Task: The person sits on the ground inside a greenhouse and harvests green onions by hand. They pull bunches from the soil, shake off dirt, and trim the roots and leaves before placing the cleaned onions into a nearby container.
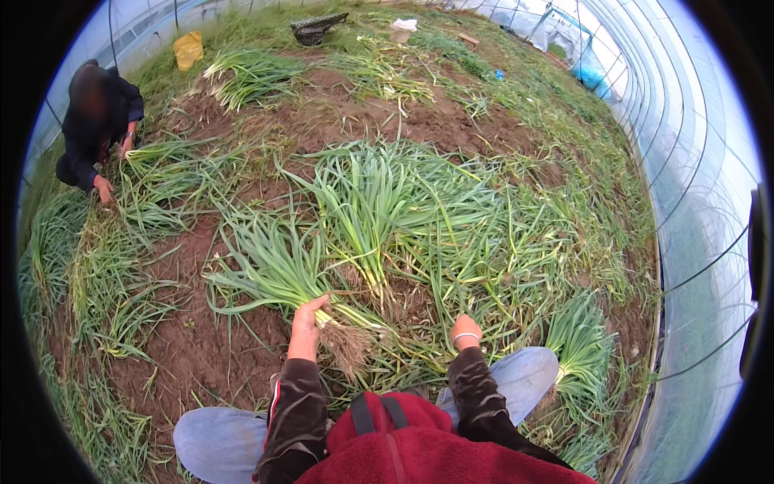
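My left hand (307, 317) is closed around the pale stalks of a bunch of long-leaved green plants (278, 266), which look like green onions or green garlic. Its tangle of brown roots (347, 348) hangs to the right of my fist, while the leaves fan out up and to the left. My right hand (466, 331), with a white band at the wrist, is down among loose leaves and stalks (465, 284). Its fingers are hidden, so I cannot tell whether it grips any. Between and beyond my hands lies a larger bundle (369, 218), roots towards me.
Another bundle (577, 348) lies beside my right knee. At the left, a person (100, 127) bends over plants. Further piles (254, 75), a yellow sack (188, 50) and a black crate (311, 33) lie beyond. Plastic greenhouse sheeting (701, 290) bounds the right side.
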Available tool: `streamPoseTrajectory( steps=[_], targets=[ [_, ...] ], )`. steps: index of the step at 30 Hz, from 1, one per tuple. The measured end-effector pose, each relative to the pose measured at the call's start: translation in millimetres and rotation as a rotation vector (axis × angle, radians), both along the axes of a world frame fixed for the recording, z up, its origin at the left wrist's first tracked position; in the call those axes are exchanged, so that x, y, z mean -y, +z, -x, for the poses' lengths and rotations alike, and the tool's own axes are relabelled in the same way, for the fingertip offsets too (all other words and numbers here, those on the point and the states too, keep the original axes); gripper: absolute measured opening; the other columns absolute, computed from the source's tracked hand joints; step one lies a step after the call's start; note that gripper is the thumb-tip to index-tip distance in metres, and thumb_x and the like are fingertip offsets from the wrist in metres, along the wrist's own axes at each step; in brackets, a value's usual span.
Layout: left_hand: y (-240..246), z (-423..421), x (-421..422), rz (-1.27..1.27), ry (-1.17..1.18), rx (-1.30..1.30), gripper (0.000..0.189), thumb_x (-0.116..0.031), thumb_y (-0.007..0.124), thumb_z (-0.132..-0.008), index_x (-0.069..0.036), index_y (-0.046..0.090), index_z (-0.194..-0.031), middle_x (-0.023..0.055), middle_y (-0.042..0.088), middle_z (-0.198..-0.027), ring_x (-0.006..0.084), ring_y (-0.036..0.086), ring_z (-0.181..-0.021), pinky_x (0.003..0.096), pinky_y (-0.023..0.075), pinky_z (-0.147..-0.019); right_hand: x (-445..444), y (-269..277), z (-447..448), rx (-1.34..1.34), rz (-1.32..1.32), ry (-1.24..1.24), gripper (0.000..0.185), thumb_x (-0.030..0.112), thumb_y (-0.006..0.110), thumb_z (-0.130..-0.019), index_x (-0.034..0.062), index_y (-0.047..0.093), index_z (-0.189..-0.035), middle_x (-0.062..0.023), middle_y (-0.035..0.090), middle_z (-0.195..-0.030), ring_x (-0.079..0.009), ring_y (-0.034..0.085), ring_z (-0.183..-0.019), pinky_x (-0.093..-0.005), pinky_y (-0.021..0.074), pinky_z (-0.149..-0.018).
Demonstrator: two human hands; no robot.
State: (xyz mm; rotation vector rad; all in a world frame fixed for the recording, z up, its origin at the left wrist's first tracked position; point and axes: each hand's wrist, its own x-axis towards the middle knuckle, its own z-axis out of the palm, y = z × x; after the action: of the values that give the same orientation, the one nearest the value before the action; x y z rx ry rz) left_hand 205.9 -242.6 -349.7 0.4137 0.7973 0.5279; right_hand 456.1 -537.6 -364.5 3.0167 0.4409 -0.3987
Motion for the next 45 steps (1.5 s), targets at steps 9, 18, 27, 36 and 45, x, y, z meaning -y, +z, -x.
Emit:
streamPoseTrajectory(
  steps=[9,18,27,36,45],
  targets=[
    [-2.2,-15.5,18.9,-0.037,-0.151,0.02,0.031,-0.006,0.066,-0.079,0.009,0.059,-0.106,0.0059,0.062,-0.072,0.0161,0.059,-0.06,0.0272,0.0483,-0.058,-94.2,26.8,100.7,-0.895,-0.697,0.582,0.035,0.03,0.056,-0.092,-0.0012,0.058,-0.108,-0.0114,0.064,-0.084,-0.0238,0.061,-0.073,-0.0383,0.0507,-0.068],
    [-19.1,18.2,-11.6,0.278,-0.028,0.424,0.042,-0.002,0.061,-0.082,0.008,0.042,-0.118,0.0294,0.052,-0.123,0.0141,0.059,-0.063,0.0238,0.0489,-0.052,-5.4,276.5,-67.4,-1.125,-2.855,-0.928,0.048,0.031,0.021,-0.102,0.0103,0.039,-0.062,0.0023,0.032,-0.051,-0.0096,0.033,-0.043,-0.0263,0.0372,-0.04],
    [-19.3,-15.7,25.5,0.298,-0.035,0.481,0.04,-0.003,0.055,-0.086,0.006,0.043,-0.123,0.0275,0.054,-0.123,0.0368,0.056,-0.113,0.0431,0.0491,-0.096,-175.2,178.0,-25.6,0.37,-0.462,0.871,0.014,0.005,0.048,-0.086,-0.0006,0.06,-0.087,-0.0195,0.06,-0.076,-0.0338,0.059,-0.068,-0.0426,0.0495,-0.064],
    [-62.5,10.2,37.3,0.158,-0.053,0.463,0.036,-0.018,0.054,-0.092,0.002,0.05,-0.123,0.0158,0.061,-0.117,0.0334,0.06,-0.106,0.0484,0.0487,-0.093,-153.1,43.4,133.0,-1.121,-0.442,0.487,0.035,0.031,0.051,-0.093,-0.0024,0.063,-0.093,-0.0068,0.06,-0.075,-0.0166,0.053,-0.069,-0.032,0.0447,-0.069],
    [-48.8,7.2,41.8,0.192,-0.087,0.285,0.031,-0.018,0.058,-0.09,0.005,0.059,-0.11,0.0143,0.065,-0.094,0.0248,0.065,-0.083,0.0371,0.0555,-0.074,-184.1,68.0,97.5,-1.131,-0.645,0.375,0.03,0.031,0.055,-0.093,0.0021,0.058,-0.101,-0.0054,0.061,-0.084,-0.0129,0.058,-0.069,-0.0266,0.0496,-0.062]
  ],
)
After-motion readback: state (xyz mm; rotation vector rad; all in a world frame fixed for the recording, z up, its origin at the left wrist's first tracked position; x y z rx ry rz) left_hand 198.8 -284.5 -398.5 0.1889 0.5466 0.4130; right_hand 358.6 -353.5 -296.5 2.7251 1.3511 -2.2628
